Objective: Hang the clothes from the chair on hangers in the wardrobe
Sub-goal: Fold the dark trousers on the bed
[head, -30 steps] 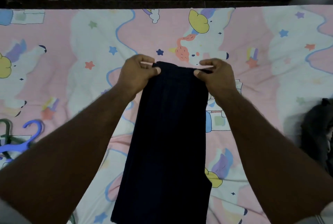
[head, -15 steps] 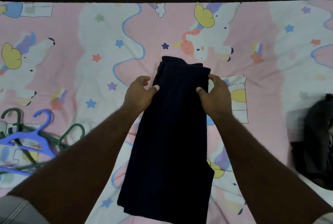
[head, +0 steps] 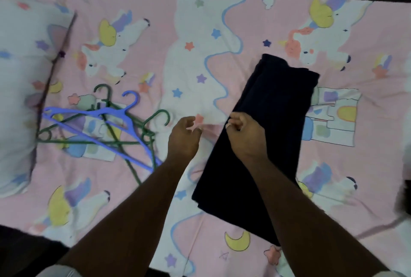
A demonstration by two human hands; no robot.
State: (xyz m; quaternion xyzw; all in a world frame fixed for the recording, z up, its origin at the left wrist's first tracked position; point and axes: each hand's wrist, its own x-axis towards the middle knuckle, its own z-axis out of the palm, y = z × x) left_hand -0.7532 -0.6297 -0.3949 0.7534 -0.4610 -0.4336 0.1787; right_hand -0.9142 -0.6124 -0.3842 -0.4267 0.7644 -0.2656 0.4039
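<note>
While lying flat on the unicorn-print bedsheet, folded navy trousers under right hand, fingers curled, grip unclear. Left hand loosely parted, empty, beside tangled blue hanger and green hangers.

Pink unicorn bedsheet, pillow.

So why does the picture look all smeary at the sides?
Head view: the pillow on the left edge and a dark thing on the right edge are streaked with motion blur; the hangers, dark cloth and both hands, left and right, are sharper; the light is dim and even, no glare.
</note>
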